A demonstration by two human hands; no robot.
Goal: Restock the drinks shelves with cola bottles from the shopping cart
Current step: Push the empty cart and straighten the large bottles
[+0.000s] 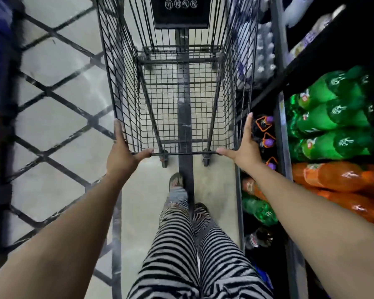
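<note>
Head view: shopping cart (181,100) sits dead ahead, wire basket empty. No cola bottles show in it, so nothing is left there to shelve. One dark bottle (257,237) low on the drinks shelves (281,134), right of the cart's near end, may be cola; too blurred to tell.

Left hand (125,153) braces the cart's near left corner and right hand (243,145) the near right corner. On both, fingers lie straight along the outside of the side walls and thumbs lie along the near rim; nothing is wrapped or carried.

Risks, as a guess:
- Right fingers sit between the cart's side and the shelves, so steering right could pinch or scrape them.
- The same drift could knock the green bottles (333,117) or orange bottles (337,175) stacked right of the cart.
- One foot (175,181) is just behind the rear wheels (164,160); pulling the cart back could clip toes.

Room: almost none right of the cart, with the shelf edge just beside it. Left of the cart the floor (58,117) is wide open up to a dark rack at frame edge. Ahead of the cart the aisle looks passable.
</note>
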